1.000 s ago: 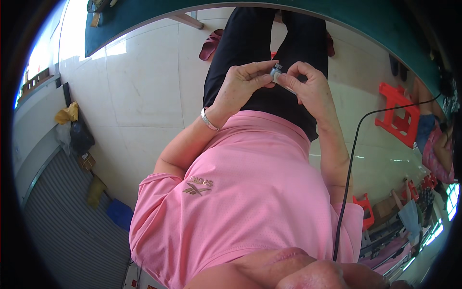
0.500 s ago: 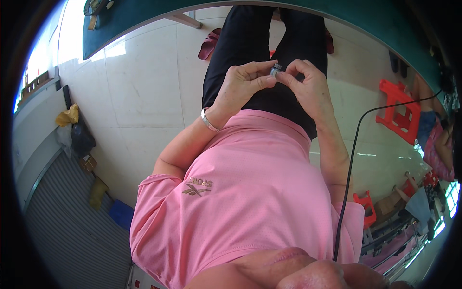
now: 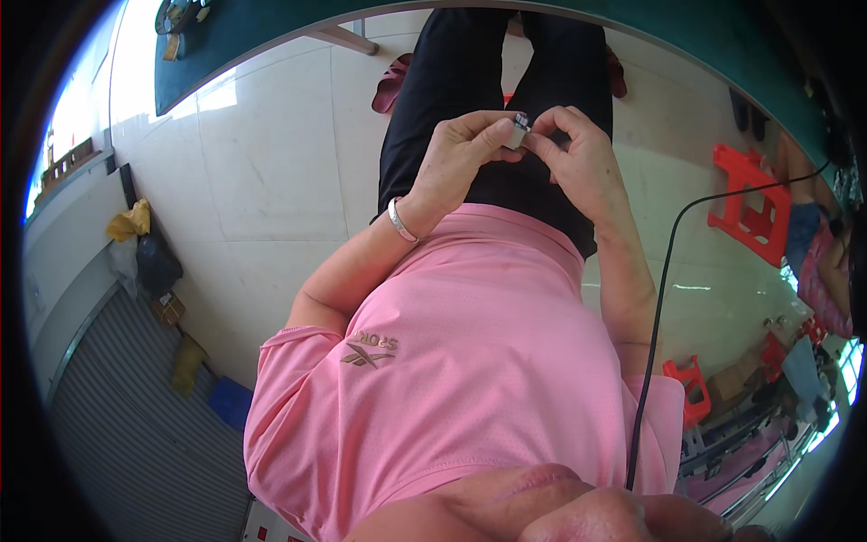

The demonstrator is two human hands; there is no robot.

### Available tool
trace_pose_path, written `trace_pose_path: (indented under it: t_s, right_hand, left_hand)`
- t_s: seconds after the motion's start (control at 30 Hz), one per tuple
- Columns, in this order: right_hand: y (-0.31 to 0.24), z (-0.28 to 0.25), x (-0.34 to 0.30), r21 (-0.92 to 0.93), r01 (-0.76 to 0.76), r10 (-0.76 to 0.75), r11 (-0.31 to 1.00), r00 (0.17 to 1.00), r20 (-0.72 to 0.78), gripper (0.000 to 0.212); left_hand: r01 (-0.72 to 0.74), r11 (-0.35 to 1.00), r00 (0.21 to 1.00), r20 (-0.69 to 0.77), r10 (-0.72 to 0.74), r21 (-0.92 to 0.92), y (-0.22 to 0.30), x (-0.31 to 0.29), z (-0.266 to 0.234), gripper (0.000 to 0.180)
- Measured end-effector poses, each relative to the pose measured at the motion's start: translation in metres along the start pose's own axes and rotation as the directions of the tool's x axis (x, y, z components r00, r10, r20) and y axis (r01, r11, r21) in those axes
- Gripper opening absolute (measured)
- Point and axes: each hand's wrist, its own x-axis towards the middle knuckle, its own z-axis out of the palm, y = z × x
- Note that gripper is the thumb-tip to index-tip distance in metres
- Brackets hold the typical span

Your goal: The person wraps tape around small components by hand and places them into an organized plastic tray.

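Observation:
Above my lap, my left hand pinches a small silver, box-shaped lighter between thumb and fingers. Its flat face shows, and a darker metal top points away from me. From the other side my right hand meets it, thumb and forefinger pinched together at the lighter's right edge. Whether those fingertips hold the lighter itself or some tiny part is too small to make out. The other fingers of my right hand are curled.
A green table curves across the far side, with small items at its left corner. A black cable hangs past my right arm. Red plastic stools stand at right, near another person. Bags lie by the left wall.
The lighter has turned, so that its broad silver face now shows instead of a narrow side. My left thumb has shifted up along it; my right hand stays close by.

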Motion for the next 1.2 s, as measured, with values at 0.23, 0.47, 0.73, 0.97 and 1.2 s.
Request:
trace_pose_path:
  t_s: [0.23,0.47,0.73,0.97,1.2]
  right_hand:
    - [-0.006,-0.002,-0.001,0.15,-0.106,0.1,0.983,0.994,0.047,0.02]
    - [0.006,0.001,0.01,0.041,-0.06,0.055,0.997,0.993,0.106,0.032]
    - [0.014,-0.001,0.018,0.105,-0.04,0.023,0.994,0.987,0.157,0.035]
    - [0.016,0.002,0.017,0.126,0.107,-0.121,0.986,0.986,0.114,0.043]
    - [0.001,-0.003,0.002,0.164,0.135,-0.153,0.977,0.983,0.098,0.043]
  left_hand:
    - [-0.163,0.985,0.987,0.025,0.162,0.06,-0.01,0.002,-0.002,0.031]
    - [-0.159,0.985,0.987,0.006,0.158,0.068,-0.003,0.002,-0.011,0.026]
    - [-0.11,0.99,0.988,0.099,0.118,-0.083,-0.001,0.002,-0.02,0.023]
    - [0.048,0.991,0.991,0.132,-0.031,-0.128,0.01,-0.005,-0.025,0.022]
    - [0.028,0.977,0.959,0.282,0.033,-0.212,0.021,-0.013,-0.025,0.018]
